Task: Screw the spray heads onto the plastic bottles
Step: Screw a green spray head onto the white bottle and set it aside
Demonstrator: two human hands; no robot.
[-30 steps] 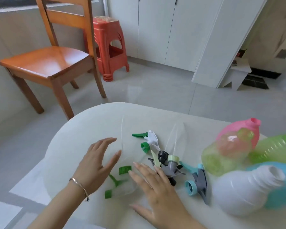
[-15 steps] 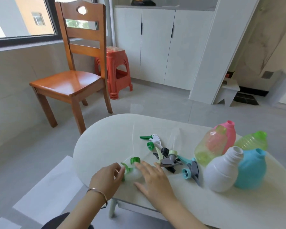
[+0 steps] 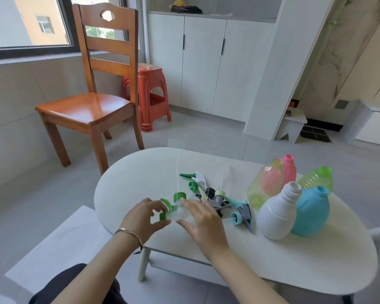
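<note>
Green and clear moulded plastic: green spray head (image 3: pixel 170 208), with ribbed collar, trigger, nozzle cap and thin translucent dip tube (image 3: pixel 177 170). Lies flat on white table (image 3: pixel 272 270) near the front-left edge, between both hands, well apart from the bottles. Left hand (image 3: pixel 144 219): fingers and thumb curled about the nozzle end, holding it. Right hand (image 3: pixel 203 220): fingers straight and spread, tips resting against the clear body. Judged very light, hollow and stiff; smooth and probably slippery on the clear part, so best taken by the ribbed collar for turning and by the body for steadying. Dip tube judged springy and easily kinked; needs feeding into a bottle neck before any turning. Just to the right, in a touching heap: green-and-white head (image 3: pixel 196 179), black-and-grey head (image 3: pixel 214 197), teal-and-grey head (image 3: pixel 241 213). Further right, open-necked and close together: white bottle (image 3: pixel 276 213) and blue bottle (image 3: pixel 312 212) upright in front; yellow-green bottle (image 3: pixel 264 185), pink bottle (image 3: pixel 289 170) and green bottle (image 3: pixel 316 178) behind, the yellow-green and green tilted. Judged empty, light, thin-walled, liable to tip or dent under a hard squeeze; best gripped round the shoulder below the neck. No head fitted yet
</note>
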